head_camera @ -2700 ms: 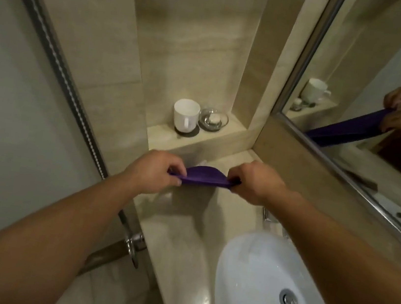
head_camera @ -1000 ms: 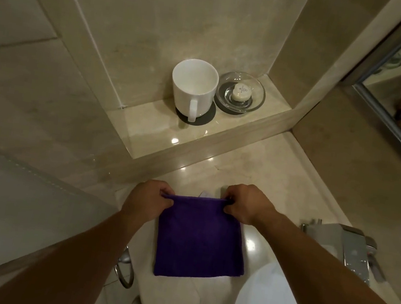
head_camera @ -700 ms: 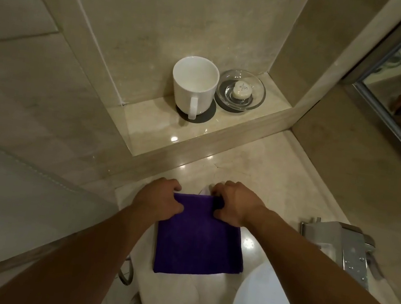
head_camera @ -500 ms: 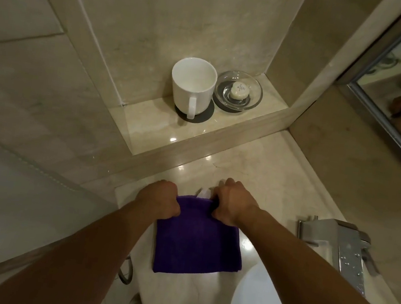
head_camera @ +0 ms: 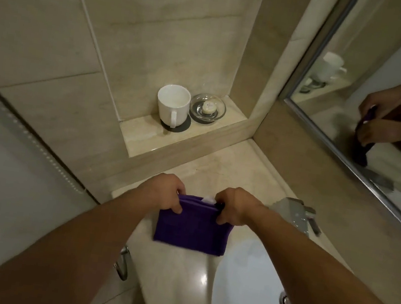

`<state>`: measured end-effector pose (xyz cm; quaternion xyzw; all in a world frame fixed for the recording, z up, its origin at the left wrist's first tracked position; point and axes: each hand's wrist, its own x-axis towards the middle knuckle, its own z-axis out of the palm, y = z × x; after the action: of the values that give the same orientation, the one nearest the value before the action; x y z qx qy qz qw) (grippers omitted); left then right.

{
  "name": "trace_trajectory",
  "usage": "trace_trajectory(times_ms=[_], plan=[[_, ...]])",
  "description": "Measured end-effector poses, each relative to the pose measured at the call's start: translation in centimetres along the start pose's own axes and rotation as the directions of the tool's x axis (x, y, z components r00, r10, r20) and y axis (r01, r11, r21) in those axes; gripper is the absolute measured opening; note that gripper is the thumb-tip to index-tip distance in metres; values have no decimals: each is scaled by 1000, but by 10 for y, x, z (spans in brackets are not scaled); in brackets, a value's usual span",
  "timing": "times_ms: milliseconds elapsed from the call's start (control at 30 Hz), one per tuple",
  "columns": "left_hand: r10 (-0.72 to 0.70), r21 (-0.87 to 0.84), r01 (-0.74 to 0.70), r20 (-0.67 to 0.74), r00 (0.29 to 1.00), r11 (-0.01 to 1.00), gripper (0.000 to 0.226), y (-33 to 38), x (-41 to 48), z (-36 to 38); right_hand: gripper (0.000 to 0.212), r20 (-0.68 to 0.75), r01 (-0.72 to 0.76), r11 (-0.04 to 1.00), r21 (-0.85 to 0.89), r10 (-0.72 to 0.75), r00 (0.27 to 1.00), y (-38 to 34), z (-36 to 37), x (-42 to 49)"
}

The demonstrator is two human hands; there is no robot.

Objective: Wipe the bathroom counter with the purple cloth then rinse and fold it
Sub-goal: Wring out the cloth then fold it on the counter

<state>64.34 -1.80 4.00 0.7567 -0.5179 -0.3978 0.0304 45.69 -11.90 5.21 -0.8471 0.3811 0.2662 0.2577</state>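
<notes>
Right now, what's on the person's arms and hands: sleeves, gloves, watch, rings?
Nothing visible. The left hand and right hand are ungloved, no rings showing; the left forearm and right forearm are bare to the frame edge: no sleeves, watch or bands.

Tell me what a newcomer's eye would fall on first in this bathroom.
The purple cloth, folded on the counter beside the white sink, stands out most; the left hand and the right hand grip its far edge. On the ledge behind, a white mug stands beside a glass dish.
</notes>
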Motion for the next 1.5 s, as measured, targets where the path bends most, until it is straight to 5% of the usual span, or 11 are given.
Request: trace_trajectory(times_ms=[400, 800, 1133, 1300, 1500], plan=[[338, 156, -317, -130, 932, 936, 22, 143, -72, -7, 27, -308, -190, 977, 96, 211, 928, 57, -32, -187], [702, 308, -728, 212, 680, 613, 21, 289, -124, 68, 24, -359, -475, 759, 444, 637, 682, 97, 66, -379], [762, 285, -889, 460, 456, 360, 21, 370, -187, 190, 28, -232, -559, 495, 665, 849, 475, 122, 178, -498], [746, 271, -912, 527, 407, 307, 21, 398, -199, 243, 31, -170, -569, 433, 699, 873, 456, 152, 220, -527], [711, 296, -878, 515, 479, 376, 20, 435, -194, 279, 32, -159, -554, 476, 683, 837, 523, 211, 235, -538]])
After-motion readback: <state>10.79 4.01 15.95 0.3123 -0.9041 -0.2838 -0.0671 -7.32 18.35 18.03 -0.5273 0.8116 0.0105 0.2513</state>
